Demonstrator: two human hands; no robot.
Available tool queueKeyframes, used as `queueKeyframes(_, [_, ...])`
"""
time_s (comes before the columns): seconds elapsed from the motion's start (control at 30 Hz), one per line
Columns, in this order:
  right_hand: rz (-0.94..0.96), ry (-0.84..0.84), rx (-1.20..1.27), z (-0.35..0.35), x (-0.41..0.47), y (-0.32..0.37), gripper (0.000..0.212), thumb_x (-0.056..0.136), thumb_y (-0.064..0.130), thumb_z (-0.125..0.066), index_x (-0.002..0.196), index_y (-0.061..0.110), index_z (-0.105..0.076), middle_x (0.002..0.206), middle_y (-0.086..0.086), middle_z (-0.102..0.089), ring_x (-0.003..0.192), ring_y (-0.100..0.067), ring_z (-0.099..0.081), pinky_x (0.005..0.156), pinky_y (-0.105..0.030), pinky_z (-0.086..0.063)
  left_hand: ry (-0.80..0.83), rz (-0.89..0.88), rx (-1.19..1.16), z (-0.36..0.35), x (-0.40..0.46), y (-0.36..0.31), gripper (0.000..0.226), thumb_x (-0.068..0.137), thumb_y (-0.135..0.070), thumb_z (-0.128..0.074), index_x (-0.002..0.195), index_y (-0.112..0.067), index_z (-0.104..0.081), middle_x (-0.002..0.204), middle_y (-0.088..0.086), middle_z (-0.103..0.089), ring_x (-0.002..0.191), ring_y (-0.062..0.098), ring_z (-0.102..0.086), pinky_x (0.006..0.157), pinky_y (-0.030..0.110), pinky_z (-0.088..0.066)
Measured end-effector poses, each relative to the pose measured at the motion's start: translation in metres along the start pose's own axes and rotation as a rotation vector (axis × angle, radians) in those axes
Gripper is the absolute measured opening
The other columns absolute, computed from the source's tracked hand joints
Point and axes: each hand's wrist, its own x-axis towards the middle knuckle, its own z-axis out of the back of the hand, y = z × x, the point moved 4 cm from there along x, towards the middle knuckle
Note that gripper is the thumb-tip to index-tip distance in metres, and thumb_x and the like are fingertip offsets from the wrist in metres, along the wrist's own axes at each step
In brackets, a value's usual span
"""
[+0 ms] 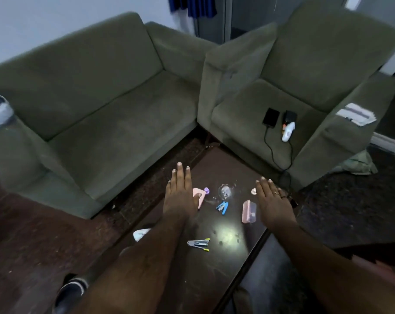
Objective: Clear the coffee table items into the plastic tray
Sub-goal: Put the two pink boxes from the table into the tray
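Note:
Both my hands hover flat, palms down, over the dark glossy coffee table (203, 275). My left hand (180, 196) is open and partly covers a pink item with a purple cap (200, 196). My right hand (274, 202) is open, fingers spread, just right of a pink rectangular case (248, 211). Between the hands lie a blue stapler (222, 207) and a clear round glass piece (225, 191). A grey and yellow stapler (198, 243) lies nearer to me. A small round pinkish thing (253, 191) sits by my right fingertips. A white object (141, 234) shows at the table's left edge behind my forearm. I cannot make out a plastic tray.
A green sofa (90, 105) stands to the left and a green armchair (294, 91) to the right, close to the table's far corner. On the armchair seat lie a black phone (270, 117) on a cable and a white device (288, 131). My black shoe (71, 291) is at bottom left.

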Motion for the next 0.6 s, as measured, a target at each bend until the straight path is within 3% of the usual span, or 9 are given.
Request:
queueKeyframes(0.1, [-0.01, 0.123, 0.085, -0.048, 0.023, -0.014, 0.086, 0.079, 0.025, -0.067, 0.151, 0.017, -0.02, 0.158, -0.006, -0.03, 0.147, -0.027, -0.028, 0.112, -0.042, -0.035, 0.028, 0.004, 0.051, -0.049, 0.027, 0.0, 0.088, 0.092, -0.05, -0.044, 0.155, -0.01, 0.002, 0.163, 0.013, 0.012, 0.151, 0.028, -0.006, 0.117, 0.041, -0.026])
queueKeyframes(0.2, [0.012, 0.215, 0.184, -0.089, 0.04, -0.018, 0.106, 0.061, 0.058, -0.075, 0.148, 0.026, -0.023, 0.15, 0.001, -0.038, 0.134, -0.025, -0.044, 0.099, -0.042, -0.045, 0.079, 0.004, 0.063, -0.097, 0.045, 0.002, 0.088, 0.091, -0.049, -0.044, 0.155, -0.01, 0.001, 0.163, 0.014, 0.01, 0.15, 0.029, -0.01, 0.114, 0.04, -0.028])
queueKeyframes(0.3, [0.087, 0.261, 0.217, -0.125, 0.062, -0.013, 0.122, 0.047, 0.075, -0.071, 0.149, 0.03, -0.022, 0.152, 0.003, -0.032, 0.133, -0.024, -0.042, 0.1, -0.042, -0.043, 0.15, 0.007, 0.058, -0.142, 0.059, 0.003, 0.088, 0.091, -0.049, -0.046, 0.155, -0.009, -0.001, 0.164, 0.014, 0.009, 0.149, 0.03, -0.014, 0.112, 0.04, -0.032])
queueKeyframes(0.43, [0.131, 0.277, 0.14, -0.154, 0.085, -0.001, 0.124, 0.042, 0.068, -0.076, 0.147, 0.025, -0.026, 0.149, 0.0, -0.034, 0.127, -0.027, -0.046, 0.098, -0.042, -0.043, 0.28, 0.039, 0.024, -0.184, 0.07, -0.003, 0.093, 0.089, -0.053, -0.05, 0.154, -0.005, -0.004, 0.163, 0.015, 0.007, 0.148, 0.033, -0.014, 0.114, 0.043, -0.029])
queueKeyframes(0.6, [0.138, 0.247, 0.177, -0.166, 0.09, -0.001, 0.085, 0.048, 0.049, -0.069, 0.126, 0.023, -0.046, 0.121, -0.002, -0.046, 0.108, -0.027, -0.054, 0.088, -0.041, -0.051, 0.407, 0.187, -0.038, -0.21, 0.082, -0.006, 0.093, 0.086, -0.047, -0.06, 0.153, -0.007, -0.01, 0.162, 0.019, -0.007, 0.146, 0.036, -0.02, 0.114, 0.045, -0.029])
